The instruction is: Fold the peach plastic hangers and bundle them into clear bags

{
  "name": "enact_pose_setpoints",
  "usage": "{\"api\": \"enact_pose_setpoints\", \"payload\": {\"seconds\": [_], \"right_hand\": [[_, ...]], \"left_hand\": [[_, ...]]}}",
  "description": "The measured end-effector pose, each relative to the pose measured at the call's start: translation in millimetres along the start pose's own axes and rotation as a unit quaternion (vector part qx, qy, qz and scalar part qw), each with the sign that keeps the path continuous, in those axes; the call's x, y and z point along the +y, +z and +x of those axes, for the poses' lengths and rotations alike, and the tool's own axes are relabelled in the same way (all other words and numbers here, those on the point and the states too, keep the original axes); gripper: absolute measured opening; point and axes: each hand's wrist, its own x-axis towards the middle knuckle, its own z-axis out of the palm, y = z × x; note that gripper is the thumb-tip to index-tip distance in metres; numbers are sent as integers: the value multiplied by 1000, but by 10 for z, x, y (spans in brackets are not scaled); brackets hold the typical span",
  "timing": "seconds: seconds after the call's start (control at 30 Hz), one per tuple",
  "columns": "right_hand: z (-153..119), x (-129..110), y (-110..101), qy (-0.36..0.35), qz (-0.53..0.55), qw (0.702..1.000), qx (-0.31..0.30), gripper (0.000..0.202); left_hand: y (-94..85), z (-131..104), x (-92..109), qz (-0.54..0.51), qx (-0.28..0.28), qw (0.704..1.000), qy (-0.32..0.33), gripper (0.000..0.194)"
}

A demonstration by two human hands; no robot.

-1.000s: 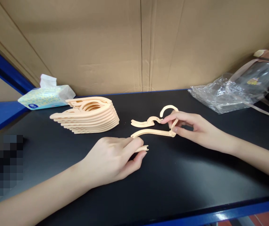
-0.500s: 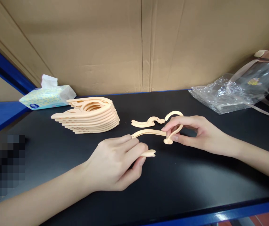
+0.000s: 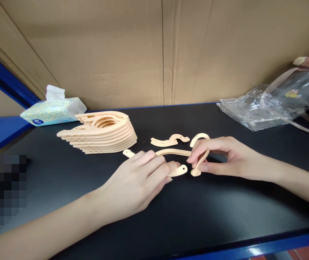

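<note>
My left hand (image 3: 143,177) is closed around a cream plastic arm piece (image 3: 180,170); one end with a small hole sticks out past my fingertips, and a cream end (image 3: 128,153) shows behind my knuckles. My right hand (image 3: 219,157) pinches a cream hook (image 3: 203,159) with a round base, its curved top upward. A long curved cream strip (image 3: 174,152) runs between the two hands, its ends hidden by my fingers. Just behind it a small folded cream piece (image 3: 168,141) with a curled part lies on the black table (image 3: 197,216).
At the left back is a stack of cream folded hangers (image 3: 108,133), with a tissue pack (image 3: 54,111) behind it. Clear plastic wrapping (image 3: 252,108) and a transparent bag (image 3: 303,86) are at the right back. A cardboard wall (image 3: 116,54) stands behind.
The piece in my left hand has turned, so its holed end now shows and my fingers reach further right. My right hand has lowered the hook slightly.
</note>
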Motion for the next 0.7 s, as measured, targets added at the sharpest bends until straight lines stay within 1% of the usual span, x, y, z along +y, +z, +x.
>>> {"api": "enact_pose_setpoints", "payload": {"seconds": [0.1, 0.2, 0.3, 0.43, 0.6, 0.7], "right_hand": [[9, -30, 11, 5, 8, 999, -33, 16], [17, -27, 21, 10, 12, 999, -40, 20], [24, -14, 27, 13, 35, 999, -28, 21], [45, -9, 43, 11, 81, 997, 4, 15], [83, 14, 64, 28, 167, 986, 11, 12], [98, 26, 56, 27, 193, 981, 27, 10]], "left_hand": [[5, 12, 9, 1, 0, 1000, 1, 22], [35, 11, 23, -10, -2, 1000, -1, 21], [62, 2, 26, -18, -8, 1000, -4, 21], [89, 1, 8, -21, -1, 1000, -10, 22], [114, 17, -10, -27, 12, 999, -12, 21], [110, 17, -5, -25, 15, 1000, -12, 22]]}}
